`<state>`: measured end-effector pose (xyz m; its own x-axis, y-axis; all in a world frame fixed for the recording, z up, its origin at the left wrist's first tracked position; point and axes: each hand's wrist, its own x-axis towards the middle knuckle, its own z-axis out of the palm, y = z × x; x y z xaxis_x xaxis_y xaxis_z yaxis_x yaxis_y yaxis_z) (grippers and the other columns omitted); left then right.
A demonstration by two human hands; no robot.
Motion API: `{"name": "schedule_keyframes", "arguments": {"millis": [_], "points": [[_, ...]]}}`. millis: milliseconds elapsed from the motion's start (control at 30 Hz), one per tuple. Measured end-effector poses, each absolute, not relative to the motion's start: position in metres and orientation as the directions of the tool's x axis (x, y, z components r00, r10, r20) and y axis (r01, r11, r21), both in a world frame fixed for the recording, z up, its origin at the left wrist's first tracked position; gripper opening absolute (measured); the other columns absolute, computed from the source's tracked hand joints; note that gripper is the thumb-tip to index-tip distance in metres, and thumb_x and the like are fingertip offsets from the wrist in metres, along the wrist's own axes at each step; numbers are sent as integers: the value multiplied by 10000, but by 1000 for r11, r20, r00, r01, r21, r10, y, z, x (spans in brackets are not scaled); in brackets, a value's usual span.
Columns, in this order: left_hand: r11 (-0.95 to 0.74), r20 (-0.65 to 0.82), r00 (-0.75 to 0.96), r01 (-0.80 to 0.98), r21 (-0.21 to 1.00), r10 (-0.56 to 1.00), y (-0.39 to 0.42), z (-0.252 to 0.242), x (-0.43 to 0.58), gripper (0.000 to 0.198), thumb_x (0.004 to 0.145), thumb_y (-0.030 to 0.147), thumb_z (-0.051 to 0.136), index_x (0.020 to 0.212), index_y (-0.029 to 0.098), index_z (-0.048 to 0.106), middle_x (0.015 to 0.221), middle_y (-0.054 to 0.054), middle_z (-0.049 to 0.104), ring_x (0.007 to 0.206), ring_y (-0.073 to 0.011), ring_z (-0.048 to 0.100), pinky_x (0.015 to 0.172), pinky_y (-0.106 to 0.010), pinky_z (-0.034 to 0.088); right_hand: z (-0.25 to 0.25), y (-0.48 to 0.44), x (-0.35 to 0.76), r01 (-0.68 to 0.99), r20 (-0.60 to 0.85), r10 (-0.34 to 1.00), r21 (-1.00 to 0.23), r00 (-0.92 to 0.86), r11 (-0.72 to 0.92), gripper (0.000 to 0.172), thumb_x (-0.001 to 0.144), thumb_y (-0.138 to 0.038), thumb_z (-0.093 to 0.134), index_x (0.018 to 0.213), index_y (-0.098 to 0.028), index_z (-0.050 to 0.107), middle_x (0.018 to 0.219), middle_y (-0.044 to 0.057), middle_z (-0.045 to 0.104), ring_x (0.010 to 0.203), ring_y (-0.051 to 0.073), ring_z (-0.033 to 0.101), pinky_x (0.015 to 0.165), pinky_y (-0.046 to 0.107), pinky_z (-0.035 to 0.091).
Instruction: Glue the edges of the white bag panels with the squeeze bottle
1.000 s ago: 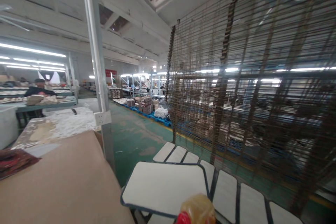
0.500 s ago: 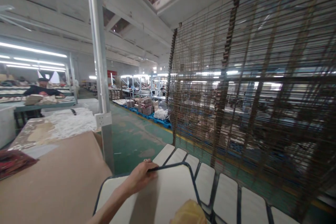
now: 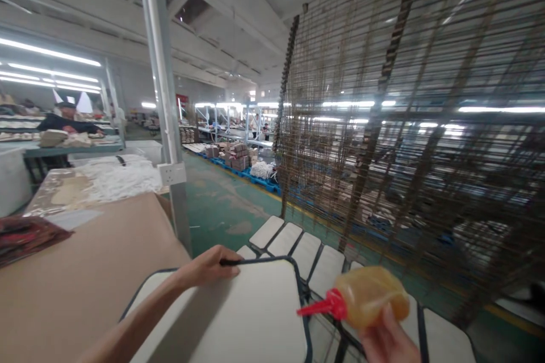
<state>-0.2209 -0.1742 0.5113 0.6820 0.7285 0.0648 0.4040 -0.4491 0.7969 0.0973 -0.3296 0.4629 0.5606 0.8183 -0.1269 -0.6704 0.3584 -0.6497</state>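
Note:
A cream panel with rounded corners and a dark edge (image 3: 251, 306) lies tilted in front of me. My left hand (image 3: 213, 266) grips its far edge, thumb on the pale face and fingers going over the dark rim. In my right hand (image 3: 389, 337) is a squeeze bottle (image 3: 372, 295) of amber liquid with a red nozzle. The bottle lies nearly level, its tip pointing left beside the panel's right edge and apart from it. Behind and to the right, several similar dark-edged panels (image 3: 327, 269) stand in a row.
A tall wire rack (image 3: 332, 142) rises on the right. To the left is a brown-topped table (image 3: 106, 261) with white strips (image 3: 121, 178) and dark red cloth (image 3: 32, 238). A metal post (image 3: 164, 85) with a socket stands beside it. A person (image 3: 68, 119) sits farther back.
My right hand has come into view with the bottle, raised and moved right, its red nozzle now showing. The panel and my left hand have shifted slightly left in view.

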Motion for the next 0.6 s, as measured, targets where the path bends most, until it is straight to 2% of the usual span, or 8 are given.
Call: {"name": "schedule_keyframes", "arguments": {"millis": [67,133,267,400,600], "points": [[-467,30,732,402,788,681,-177,514,-223,350,761,490,593,746,160,708,649,9,611,620,-146,495,541,-198,358,485,-322,108,-580,-47,758,-675,650,456,520,383,-348,911,854,-280,701,842,21,715,739,199,665,631,277,567],[-492,1,789,382,783,614,-179,518,-224,364,786,477,575,766,135,701,633,14,574,595,-120,453,530,-193,327,501,-318,114,-492,59,749,-719,660,490,564,365,-340,911,888,-309,702,842,15,718,706,188,660,631,273,565],[-468,-21,838,325,822,545,-185,529,-224,396,809,493,559,773,123,694,623,12,553,571,-104,423,516,-197,301,512,-318,119,-435,124,775,-767,620,471,605,348,-296,912,916,-318,707,820,16,715,677,178,651,633,260,556],[-406,-37,842,297,864,538,-190,535,-223,407,788,520,586,734,130,690,637,-2,580,575,-118,449,518,-205,316,512,-322,122,-365,204,798,-806,566,465,594,389,-310,897,951,-321,704,862,41,711,747,210,657,697,314,554],[-311,-104,835,313,897,541,-194,536,-225,372,791,487,598,829,136,714,686,-6,624,629,-143,511,555,-206,375,496,-328,133,-333,276,817,-811,506,481,597,477,-298,854,1046,-306,674,965,69,700,807,242,659,705,337,557]]}}
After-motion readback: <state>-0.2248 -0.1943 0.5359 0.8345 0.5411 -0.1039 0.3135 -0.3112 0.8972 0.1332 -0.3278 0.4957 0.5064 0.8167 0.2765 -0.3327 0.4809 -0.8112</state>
